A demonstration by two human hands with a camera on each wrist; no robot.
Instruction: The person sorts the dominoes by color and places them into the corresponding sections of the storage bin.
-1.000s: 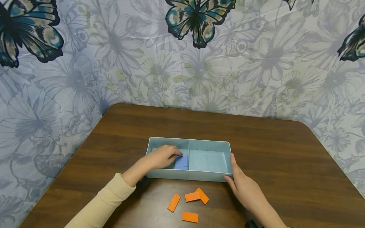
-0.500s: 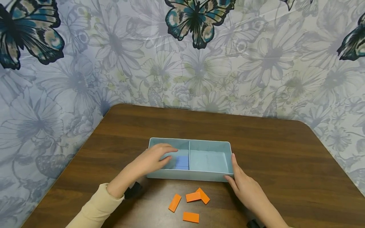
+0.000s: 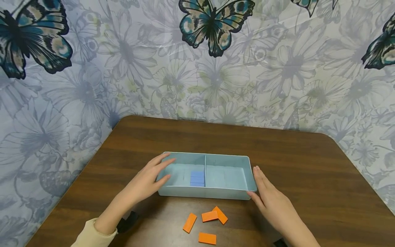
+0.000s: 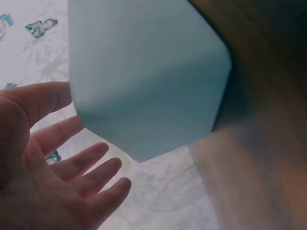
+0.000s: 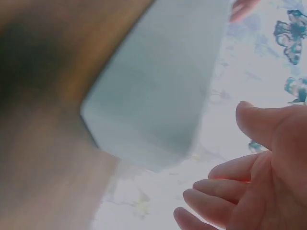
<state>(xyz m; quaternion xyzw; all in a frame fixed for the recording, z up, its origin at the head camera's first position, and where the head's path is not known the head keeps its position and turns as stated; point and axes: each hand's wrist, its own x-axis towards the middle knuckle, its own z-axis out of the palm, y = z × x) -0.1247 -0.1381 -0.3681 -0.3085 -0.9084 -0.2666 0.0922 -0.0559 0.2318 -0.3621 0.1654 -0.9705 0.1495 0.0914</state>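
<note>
While the light blue tray [image 3: 213,193] sits on the brown surface [image 3: 293,161], the left hand [image 3: 145,181] lies open against its left end and the right hand [image 3: 271,202], fingers straight, rests just beside its right end; blue tiles [image 3: 197,178] lie inside.

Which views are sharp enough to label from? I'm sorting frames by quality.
Head view: sharp, evenly lit, with crisp tray and orange tiles. Left wrist view: tray corner and table soft and blurred, left hand clearer. Right wrist view: blurrier, background washed out, right hand close.
</note>
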